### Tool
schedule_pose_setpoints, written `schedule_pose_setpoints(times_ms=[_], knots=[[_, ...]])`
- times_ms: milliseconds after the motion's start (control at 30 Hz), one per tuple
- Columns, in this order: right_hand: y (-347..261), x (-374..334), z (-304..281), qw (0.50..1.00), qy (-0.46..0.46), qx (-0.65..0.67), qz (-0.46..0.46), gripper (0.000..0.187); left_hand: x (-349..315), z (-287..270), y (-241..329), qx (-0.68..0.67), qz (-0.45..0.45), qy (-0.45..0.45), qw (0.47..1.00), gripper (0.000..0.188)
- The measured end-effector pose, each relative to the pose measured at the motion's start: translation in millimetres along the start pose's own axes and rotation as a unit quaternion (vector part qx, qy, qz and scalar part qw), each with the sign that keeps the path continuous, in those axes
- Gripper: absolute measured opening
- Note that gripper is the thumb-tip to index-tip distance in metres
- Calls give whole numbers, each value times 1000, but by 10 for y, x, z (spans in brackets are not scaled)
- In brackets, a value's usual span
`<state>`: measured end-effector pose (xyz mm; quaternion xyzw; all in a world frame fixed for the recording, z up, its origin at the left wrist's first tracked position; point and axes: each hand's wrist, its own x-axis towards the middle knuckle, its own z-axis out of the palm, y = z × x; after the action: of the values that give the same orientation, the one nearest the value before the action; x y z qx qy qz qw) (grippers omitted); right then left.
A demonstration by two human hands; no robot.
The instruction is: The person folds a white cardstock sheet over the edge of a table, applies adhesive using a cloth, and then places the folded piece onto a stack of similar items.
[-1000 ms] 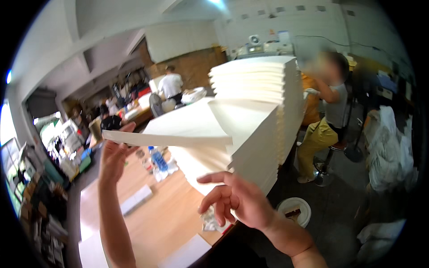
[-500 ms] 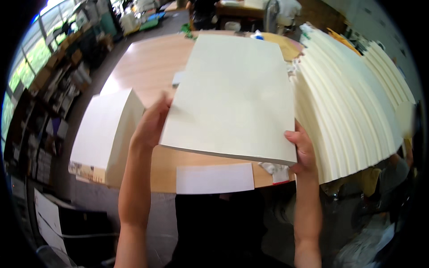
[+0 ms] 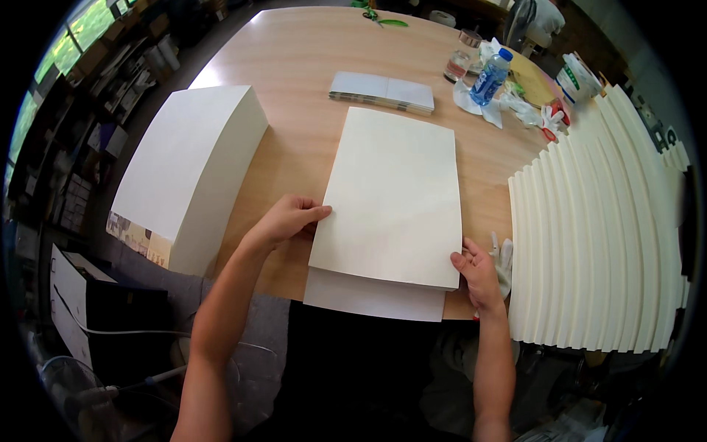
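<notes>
A cream, thin book block [image 3: 387, 199] lies low over the table before me, its near edge overlapping a white sheet [image 3: 374, 300]. My left hand [image 3: 291, 219] is at its left edge, thumb on top and the other fingers curled at the side, partly hidden. With the thumb on the upper face, my right hand [image 3: 480, 274] grips the right edge close to the near corner. Whether the block rests fully on the table, I cannot tell. Beside my right hand is a white glove [image 3: 505, 267], partly covered.
A tall cream stack [image 3: 184, 158] with a printed near edge stands left. Many cream blocks [image 3: 589, 258] fan out along the right. Farther back are a small white stack [image 3: 381, 90], a blue-capped bottle [image 3: 491, 79], a glass jar [image 3: 456, 68] and a white tub [image 3: 578, 79].
The block has come down from a raised, tilted position toward the table, over the white sheet. Both hands have gone down with it, and my view has shifted.
</notes>
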<state>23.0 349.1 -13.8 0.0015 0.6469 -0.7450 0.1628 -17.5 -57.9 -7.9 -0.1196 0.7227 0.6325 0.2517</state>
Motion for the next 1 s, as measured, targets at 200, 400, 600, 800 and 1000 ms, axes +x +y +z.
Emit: schedule_pose_setpoints(times_ms=[200, 400, 600, 800, 1000], knots=[[72, 2, 10, 996, 48, -77, 15, 59, -50, -12, -20, 17, -2, 19, 1000, 42], [69, -3, 52, 995, 49, -87, 8, 58, -88, -28, -10, 16, 1, 18, 1000, 44], [96, 17, 116, 997, 58, -53, -16, 53, -372, -21, 125, 155, 35, 128, 979, 36], [23, 28, -39, 996, 52, -62, 46, 34, -1004, 370, -509, 330, 208, 212, 896, 33], [-117, -34, -71, 960, 53, -271, 34, 31, -1057, 628, -879, 310, 250, 231, 888, 61]])
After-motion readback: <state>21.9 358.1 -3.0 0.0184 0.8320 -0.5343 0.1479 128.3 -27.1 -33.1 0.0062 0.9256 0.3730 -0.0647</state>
